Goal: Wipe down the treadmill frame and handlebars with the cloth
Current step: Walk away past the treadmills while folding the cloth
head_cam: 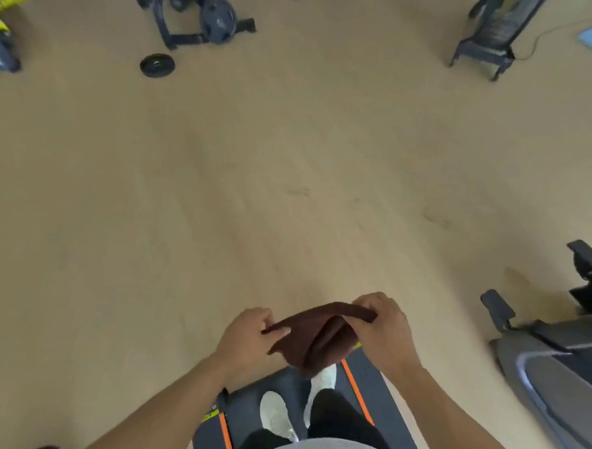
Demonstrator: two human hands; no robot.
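Note:
A dark brown cloth point(316, 338) hangs folded between both hands, low in the middle of the view. My left hand point(247, 338) pinches its left edge, and my right hand point(385, 328) grips its upper right edge. Below them lies the treadmill deck point(364, 392), dark grey with orange stripes, and I stand on it in white shoes point(274, 412). No handlebars of this treadmill are in view.
A second grey machine point(554, 368) stands at the right edge. Far across the tan floor point(255, 188) are a weight rack point(192, 9), a loose black weight plate point(157, 65), a dark stand point(493, 32) and yellow equipment point(4, 13).

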